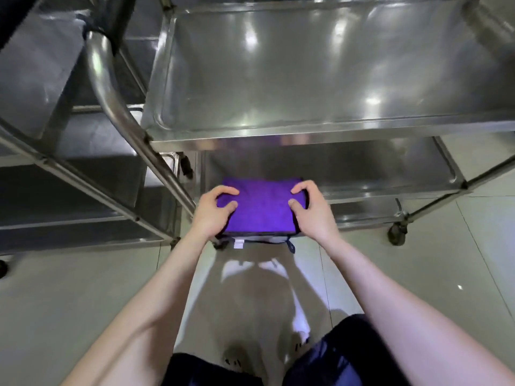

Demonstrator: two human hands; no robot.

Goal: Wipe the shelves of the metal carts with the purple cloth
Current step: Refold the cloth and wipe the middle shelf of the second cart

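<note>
- Left hand (216, 210): curled on the 9 o'clock edge of the purple cloth (262, 208), fingertips and thumb bent down into the pile, grasping it.
- Right hand (310, 211): the same on the 3 o'clock edge, fingers hooked over the side, thumb pressing on top. Both hands hold the cloth; neither is slack.
- Purple cloth: folded into a thick square pad, lying on the near left corner of the middle shelf (390, 165) of the metal cart (434, 207). Its 6 o'clock edge hangs just past the shelf rim.
- White tag (238, 243) and a dark loop show at that overhanging edge.
- Handling, as judged: light, soft terry, no stiffness. It will sag and unfold if lifted by one corner, and grips steel better than it slides. Best held flat from the two side edges as now, or under one spread palm for wiping.
- Top shelf (306, 79): at 12 o'clock above the cloth, glossy steel tray with a raised lip; its overhang leaves the reach beneath looking tight.
- Bottom shelf (362, 215): a strip shows at 3 o'clock, below.
- Caster (397, 232): further out at 3 o'clock, on the tiled floor (83, 288).
- Second cart (83, 168): at 9 o'clock, just beside the first.
</note>
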